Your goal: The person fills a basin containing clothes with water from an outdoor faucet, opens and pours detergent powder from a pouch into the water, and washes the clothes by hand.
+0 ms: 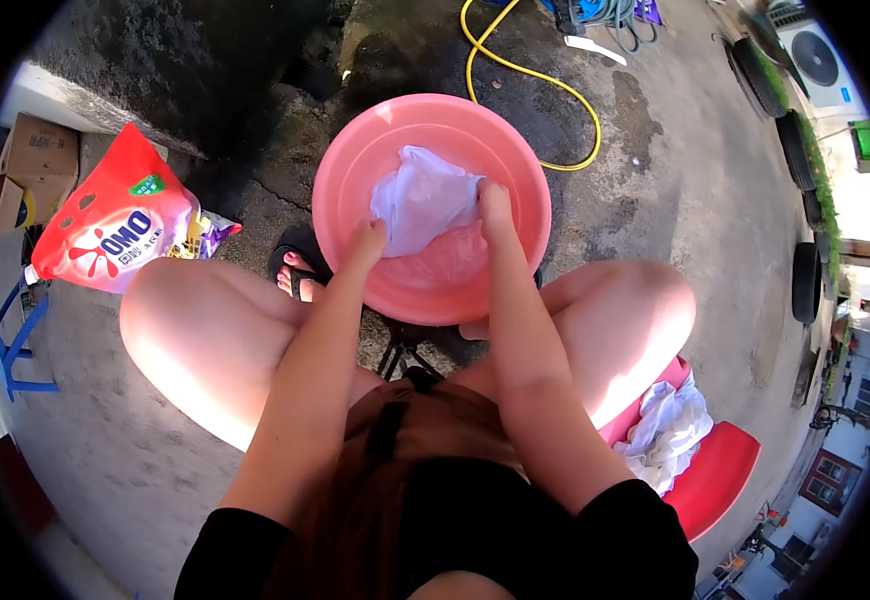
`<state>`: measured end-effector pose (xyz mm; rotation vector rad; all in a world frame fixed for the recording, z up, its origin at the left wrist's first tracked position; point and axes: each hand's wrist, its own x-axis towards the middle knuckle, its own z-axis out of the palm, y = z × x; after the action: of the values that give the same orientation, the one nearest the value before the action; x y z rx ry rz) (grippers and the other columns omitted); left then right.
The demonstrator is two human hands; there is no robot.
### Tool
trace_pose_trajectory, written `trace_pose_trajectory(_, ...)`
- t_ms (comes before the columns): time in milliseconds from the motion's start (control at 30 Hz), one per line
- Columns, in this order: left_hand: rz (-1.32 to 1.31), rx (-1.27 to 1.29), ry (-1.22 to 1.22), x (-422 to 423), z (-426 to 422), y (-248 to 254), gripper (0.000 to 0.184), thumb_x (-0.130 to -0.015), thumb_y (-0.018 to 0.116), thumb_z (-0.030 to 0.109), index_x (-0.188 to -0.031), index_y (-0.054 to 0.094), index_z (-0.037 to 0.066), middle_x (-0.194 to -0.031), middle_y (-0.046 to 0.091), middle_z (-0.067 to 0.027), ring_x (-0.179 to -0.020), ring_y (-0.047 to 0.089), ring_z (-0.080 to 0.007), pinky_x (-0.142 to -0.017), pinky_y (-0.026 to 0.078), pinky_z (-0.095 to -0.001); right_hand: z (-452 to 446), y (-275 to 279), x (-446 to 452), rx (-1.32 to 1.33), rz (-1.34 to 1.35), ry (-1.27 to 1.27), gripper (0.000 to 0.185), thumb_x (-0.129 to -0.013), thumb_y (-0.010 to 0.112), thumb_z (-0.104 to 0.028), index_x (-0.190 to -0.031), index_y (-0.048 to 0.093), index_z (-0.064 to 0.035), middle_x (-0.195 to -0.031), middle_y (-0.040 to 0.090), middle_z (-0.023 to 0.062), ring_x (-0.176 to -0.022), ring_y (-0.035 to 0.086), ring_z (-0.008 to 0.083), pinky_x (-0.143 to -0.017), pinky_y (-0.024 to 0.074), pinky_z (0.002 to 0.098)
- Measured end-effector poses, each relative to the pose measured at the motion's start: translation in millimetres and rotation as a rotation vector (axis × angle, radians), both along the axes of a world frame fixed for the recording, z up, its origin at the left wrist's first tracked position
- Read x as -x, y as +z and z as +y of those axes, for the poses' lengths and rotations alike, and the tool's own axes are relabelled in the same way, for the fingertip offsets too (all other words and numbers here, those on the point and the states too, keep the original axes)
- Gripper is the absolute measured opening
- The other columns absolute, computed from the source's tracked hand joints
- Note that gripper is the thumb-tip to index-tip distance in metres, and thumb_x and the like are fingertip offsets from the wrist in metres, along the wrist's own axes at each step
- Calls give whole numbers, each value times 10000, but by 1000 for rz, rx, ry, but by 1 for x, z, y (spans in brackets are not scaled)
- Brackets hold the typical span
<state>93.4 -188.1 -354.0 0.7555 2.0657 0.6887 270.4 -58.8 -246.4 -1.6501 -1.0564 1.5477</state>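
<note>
A wet white cloth (425, 195) is stretched between my two hands inside a round pink basin (340, 190). My left hand (367, 243) is closed on its lower left edge, near the basin's left side. On the right, my right hand (495, 203) grips the cloth's upper right corner. Some water seems to lie in the bottom of the basin, below the cloth. The exact kind of garment or cloth does not show. The basin stands on the ground between my knees.
Left of the basin are a red OMO detergent bag (120, 225) and a small purple-yellow packet (210, 235). A yellow hose (555, 85) curls behind the basin. White cloth (667, 430) lies by a red basin (725, 480) at right. A blue stool (15, 350) stands left.
</note>
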Motion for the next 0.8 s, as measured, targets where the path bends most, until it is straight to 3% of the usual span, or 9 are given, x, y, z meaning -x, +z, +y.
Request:
trace_pose_trajectory(67,-53,-47,-2,3,-1,-10,457,-848,420,357,-1077,519,-26,-1006,578,-265,-975,548,-394,-843,417,-426,13,12,-2,-93,19,62,229,-703,457,-184,-655,549,20,-630,517,55,-571,453,157,-491,326,338)
trace_pose_trajectory(167,-169,-34,-3,-5,-1,41,443,-850,411,348,-1063,524,-23,-1004,575,-273,-978,543,-403,-847,414,-438,18,54,-3,-166,117,94,226,-717,451,-173,-677,559,21,-641,530,47,-570,462,145,-488,332,325)
trace_pose_trajectory(300,-22,-98,-25,-11,1,20,417,-849,410,329,-1039,528,-22,-981,578,-279,-954,541,-426,-835,415,-464,9,127,4,-267,334,76,150,-723,437,-94,-579,469,-64,-591,424,-17,-548,376,101,-504,308,273)
trace_pose_trajectory(467,14,-126,17,-11,-1,12,413,-855,399,325,-1019,530,-31,-965,568,-298,-935,532,-452,-829,410,-479,1,202,6,-465,322,49,102,-745,441,-101,-677,497,-49,-671,457,4,-626,408,107,-541,332,248)
trace_pose_trajectory(567,64,-152,127,-3,6,-21,421,-863,385,321,-1021,519,-46,-957,562,-308,-933,530,-454,-823,409,-472,4,238,4,-612,378,37,128,-754,422,-103,-711,514,-26,-688,476,12,-638,421,112,-559,345,236)
trace_pose_trajectory(600,59,-174,176,-3,6,-1,424,-865,380,321,-1014,521,-50,-952,564,-307,-925,532,-452,-814,410,-473,3,249,3,-666,385,33,141,-757,414,-103,-727,523,-19,-693,481,12,-642,424,113,-567,351,235)
trace_pose_trajectory(667,51,-217,272,1,8,41,430,-871,369,321,-1001,524,-59,-942,567,-304,-908,538,-449,-797,411,-474,8,256,0,-726,179,114,165,-765,406,-107,-742,540,-13,-688,496,5,-629,425,97,-573,361,235)
trace_pose_trajectory(800,73,-258,441,7,12,57,425,-861,374,309,-958,544,-68,-925,575,-287,-893,544,-440,-782,410,-468,2,252,13,-654,5,315,183,-759,420,-76,-809,578,1,-741,523,-7,-701,467,79,-615,374,217)
